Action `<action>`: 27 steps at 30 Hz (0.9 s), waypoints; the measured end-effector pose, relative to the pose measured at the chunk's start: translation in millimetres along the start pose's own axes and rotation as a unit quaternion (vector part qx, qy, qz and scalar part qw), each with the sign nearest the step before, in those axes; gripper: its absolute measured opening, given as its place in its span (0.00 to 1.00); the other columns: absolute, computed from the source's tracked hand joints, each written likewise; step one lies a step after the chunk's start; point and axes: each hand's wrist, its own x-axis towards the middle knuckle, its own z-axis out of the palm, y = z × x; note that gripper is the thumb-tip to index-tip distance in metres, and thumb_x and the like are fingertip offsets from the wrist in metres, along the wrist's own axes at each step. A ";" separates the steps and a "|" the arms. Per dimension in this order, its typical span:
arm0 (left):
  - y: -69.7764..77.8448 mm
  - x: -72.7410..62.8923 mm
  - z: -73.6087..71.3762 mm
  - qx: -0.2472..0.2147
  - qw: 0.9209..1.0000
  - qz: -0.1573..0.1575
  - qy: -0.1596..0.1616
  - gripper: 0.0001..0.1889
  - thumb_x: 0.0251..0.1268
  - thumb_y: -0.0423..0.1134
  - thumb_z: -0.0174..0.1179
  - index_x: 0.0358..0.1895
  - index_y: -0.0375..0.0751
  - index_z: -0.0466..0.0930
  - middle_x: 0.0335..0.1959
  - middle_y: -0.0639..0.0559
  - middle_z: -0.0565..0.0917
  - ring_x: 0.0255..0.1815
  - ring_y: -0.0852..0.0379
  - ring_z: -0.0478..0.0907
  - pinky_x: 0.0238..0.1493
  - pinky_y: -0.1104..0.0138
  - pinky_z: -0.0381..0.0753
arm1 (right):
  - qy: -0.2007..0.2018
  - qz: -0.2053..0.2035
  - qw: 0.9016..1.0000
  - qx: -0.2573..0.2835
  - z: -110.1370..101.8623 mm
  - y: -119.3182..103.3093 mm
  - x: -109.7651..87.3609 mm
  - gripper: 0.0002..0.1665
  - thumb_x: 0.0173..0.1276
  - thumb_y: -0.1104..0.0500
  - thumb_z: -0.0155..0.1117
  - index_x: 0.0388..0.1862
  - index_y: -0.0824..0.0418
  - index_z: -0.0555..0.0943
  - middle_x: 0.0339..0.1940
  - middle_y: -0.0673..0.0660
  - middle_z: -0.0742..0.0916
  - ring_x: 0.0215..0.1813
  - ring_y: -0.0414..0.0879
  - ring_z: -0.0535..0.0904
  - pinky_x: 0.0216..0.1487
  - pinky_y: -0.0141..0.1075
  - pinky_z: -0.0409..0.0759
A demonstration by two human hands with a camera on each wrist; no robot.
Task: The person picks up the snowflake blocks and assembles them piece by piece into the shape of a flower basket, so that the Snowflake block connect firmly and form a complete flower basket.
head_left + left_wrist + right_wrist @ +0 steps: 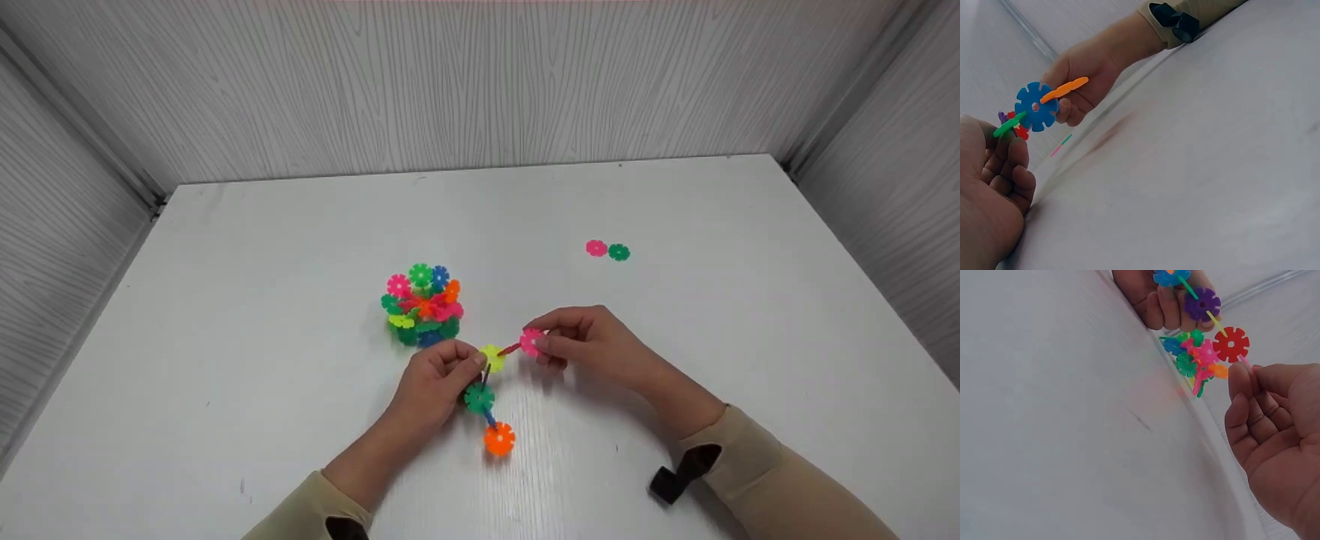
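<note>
Notched plastic snowflake discs are slotted edge to edge in a chain, held above the table between both hands. It runs from an orange disc (499, 439) through a blue disc (1036, 107), a green disc (478, 397), a purple disc (1202, 305), a yellow disc (493, 358) and a red disc (1231, 344) to a pink disc (532, 342). My left hand (431, 382) pinches the chain near the yellow and purple discs; its fingertips partly cover the exact spot. Between thumb and fingers, my right hand (592, 345) pinches the pink end disc.
A round cluster of joined colourful discs (424, 306) stands just beyond my left hand. Farther back on the right, a loose pink disc (596, 248) and a loose green disc (619, 252) lie flat on the white table (247, 300). Wood-grain panels (480, 82) border the table.
</note>
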 end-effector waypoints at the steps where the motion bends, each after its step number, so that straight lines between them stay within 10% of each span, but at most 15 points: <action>1: 0.1 -0.2 -0.3 0.001 1.000 0.002 0.000 0.09 0.79 0.40 0.64 0.48 0.36 0.84 0.40 0.40 0.89 0.40 0.51 0.81 0.46 0.70 0.85 | -0.001 -0.003 1.000 0.001 0.4 -0.3 0.2 0.14 0.78 0.57 0.68 0.59 0.56 0.88 0.37 0.60 0.90 0.39 0.54 0.87 0.47 0.41 0.89; 27: 1.7 -2.2 0.2 0.031 0.999 0.003 -0.014 0.09 0.79 0.41 0.63 0.49 0.38 0.82 0.40 0.43 0.89 0.42 0.50 0.83 0.48 0.69 0.86 | -0.010 0.022 1.000 -0.012 5.1 -0.8 -0.9 0.14 0.78 0.56 0.68 0.59 0.54 0.89 0.38 0.58 0.91 0.39 0.53 0.86 0.45 0.37 0.87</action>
